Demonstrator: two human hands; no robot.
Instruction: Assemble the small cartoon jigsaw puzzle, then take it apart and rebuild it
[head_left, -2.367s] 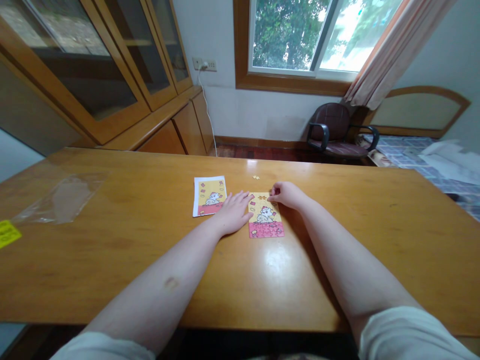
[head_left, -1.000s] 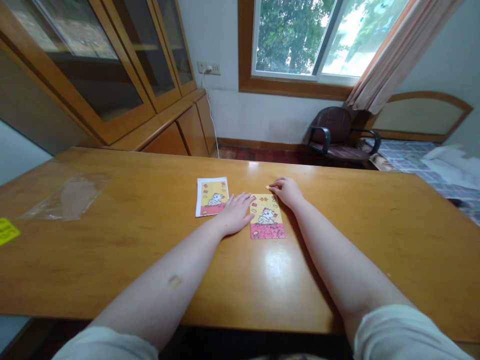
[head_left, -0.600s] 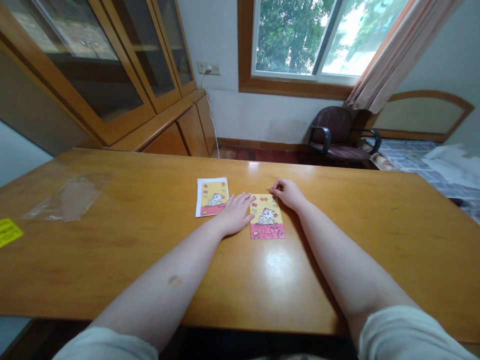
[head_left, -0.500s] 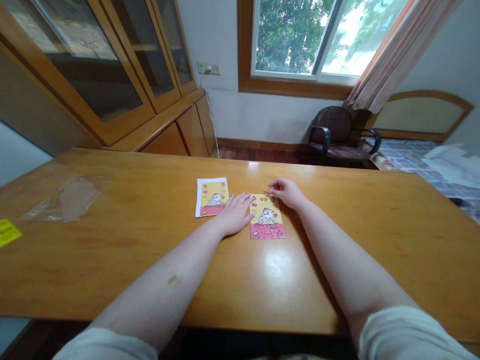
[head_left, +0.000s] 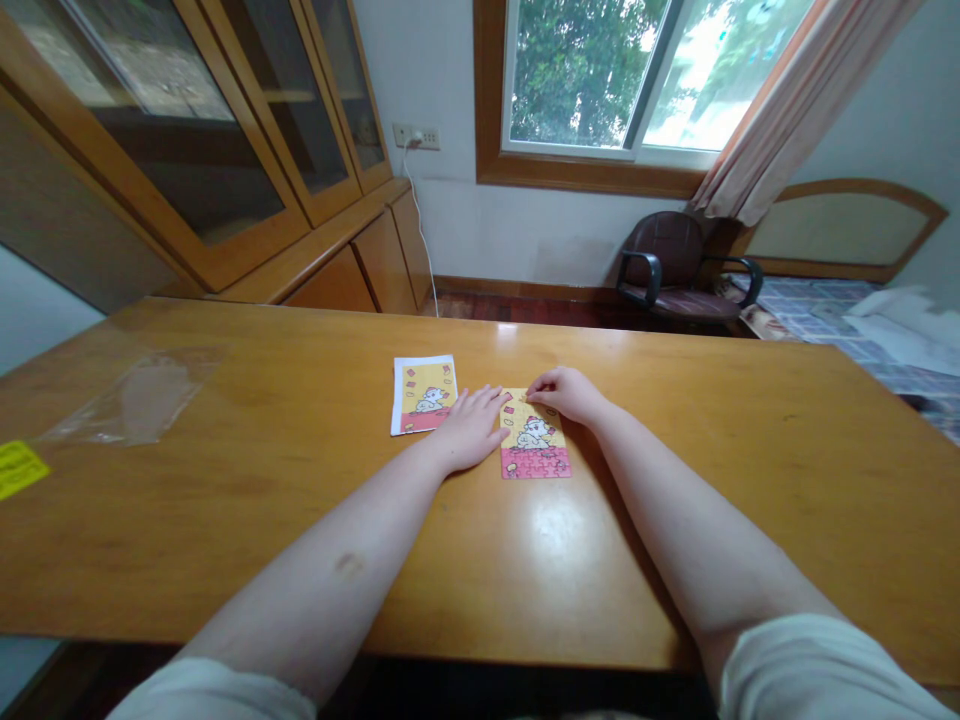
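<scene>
A jigsaw puzzle (head_left: 534, 455) with a white cartoon animal on yellow and pink lies flat on the table. My left hand (head_left: 474, 428) is spread flat, its fingertips on the puzzle's upper left edge. My right hand (head_left: 568, 394) bends over the upper part of the puzzle, thumb and fingers pinched at the spot where a gap showed before. A small yellow puzzle piece (head_left: 529, 397) is at those fingertips, mostly covered by them. Left of the puzzle lies a picture sheet (head_left: 424, 388) with the same design, partly behind my left hand.
The wooden table (head_left: 300, 400) stretches wide to both sides. A clear plastic bag (head_left: 154, 400) and a yellow label (head_left: 21, 470) lie on the left. Beyond the table stand a glass-door cabinet (head_left: 300, 215), an office chair (head_left: 667, 265) and a bed (head_left: 832, 300).
My right hand has moved left and slightly down with the piece, from above the top edge onto the gap in the puzzle. My left hand has stayed in place.
</scene>
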